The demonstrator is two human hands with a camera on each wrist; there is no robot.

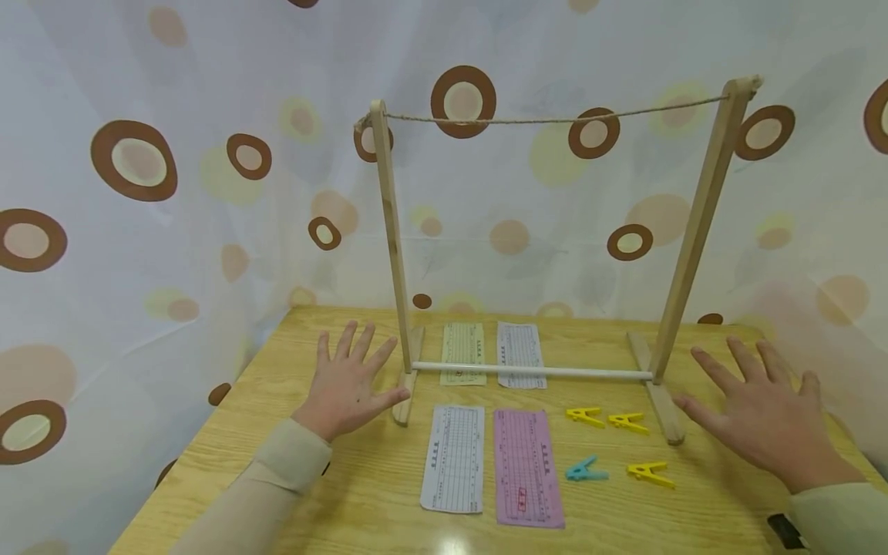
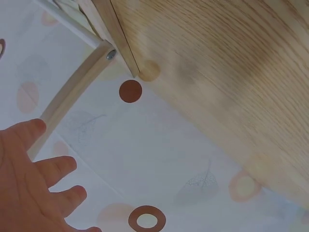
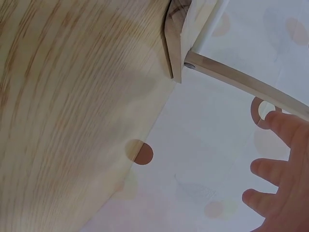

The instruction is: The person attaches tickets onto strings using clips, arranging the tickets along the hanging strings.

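Fingers spread, the left hand (image 1: 347, 389) is beside the left foot of a wooden frame (image 1: 391, 223), holding nothing. The right hand (image 1: 770, 416), also spread and empty, is right of the frame's right foot. A string (image 1: 513, 121) joins the two post tops, and a white rod (image 1: 534, 371) joins them low down. Behind the rod lie a yellow slip (image 1: 463, 339) and a white slip (image 1: 520, 343); in front lie another white slip (image 1: 454, 459) and a pink one (image 1: 527, 466). Both wrist views show spread fingers near a post.
Right of the pink slip lie yellow clothespins (image 1: 585, 417) (image 1: 627, 422) (image 1: 650, 474) and a blue clothespin (image 1: 586, 469). A black object (image 1: 785, 532) is by the right sleeve. A dotted curtain (image 1: 513, 185) stands behind the wooden table (image 1: 388, 493).
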